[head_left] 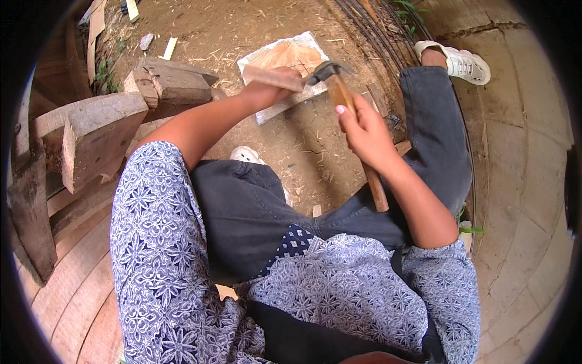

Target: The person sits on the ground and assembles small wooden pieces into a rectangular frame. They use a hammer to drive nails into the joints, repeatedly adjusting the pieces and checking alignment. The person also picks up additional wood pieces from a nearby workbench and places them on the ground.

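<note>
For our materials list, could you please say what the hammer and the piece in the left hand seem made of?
Hammer handle: apparently wood, smooth, streaky brown. Hammer head: probably metal, dark grey, dull sheen. Held piece: likely bare wood, tan, matte; blur hides any grain.

Thick rough wooden blocks at left, pale planks lower left. Small grey stone on chip-littered dirt floor. Thin dark rods upper right, beside jointed tan surface, green leaves near.
</note>
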`<move>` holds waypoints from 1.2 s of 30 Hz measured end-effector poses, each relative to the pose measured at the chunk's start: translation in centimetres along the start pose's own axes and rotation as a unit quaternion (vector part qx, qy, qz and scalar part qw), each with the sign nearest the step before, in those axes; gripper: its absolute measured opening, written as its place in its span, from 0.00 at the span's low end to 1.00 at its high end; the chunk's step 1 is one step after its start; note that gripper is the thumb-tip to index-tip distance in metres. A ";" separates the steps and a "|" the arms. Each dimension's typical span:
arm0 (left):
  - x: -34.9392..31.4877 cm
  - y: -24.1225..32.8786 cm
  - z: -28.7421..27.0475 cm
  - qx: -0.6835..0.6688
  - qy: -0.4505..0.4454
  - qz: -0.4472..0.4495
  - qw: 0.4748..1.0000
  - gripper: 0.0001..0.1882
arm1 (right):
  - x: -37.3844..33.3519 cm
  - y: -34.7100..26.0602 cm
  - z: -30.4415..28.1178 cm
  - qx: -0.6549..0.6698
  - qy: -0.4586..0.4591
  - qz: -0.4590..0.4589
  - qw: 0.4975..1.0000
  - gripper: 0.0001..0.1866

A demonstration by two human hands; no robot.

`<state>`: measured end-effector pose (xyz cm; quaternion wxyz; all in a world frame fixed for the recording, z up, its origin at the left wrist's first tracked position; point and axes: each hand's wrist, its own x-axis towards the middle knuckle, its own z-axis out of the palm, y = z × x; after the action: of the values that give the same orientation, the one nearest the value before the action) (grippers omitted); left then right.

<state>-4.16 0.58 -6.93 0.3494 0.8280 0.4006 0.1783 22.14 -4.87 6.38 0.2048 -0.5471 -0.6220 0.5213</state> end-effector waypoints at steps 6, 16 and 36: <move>-0.4 0.2 0.2 0.012 0.039 -0.021 0.999 0.08 | 0.7 -2.7 -1.2 0.034 0.084 -0.037 0.995 0.16; 0.2 -1.4 0.5 0.045 -0.021 -0.160 0.986 0.19 | 2.1 -2.6 -2.1 0.147 0.032 0.044 0.988 0.15; 2.0 1.4 -2.3 -0.171 0.067 -0.310 0.933 0.36 | 2.8 0.6 -3.3 0.079 -0.017 0.066 0.995 0.25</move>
<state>-3.49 2.56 -4.24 0.4963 0.5766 0.6229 0.1821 24.26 -1.04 6.16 0.2020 -0.5602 -0.5450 0.5901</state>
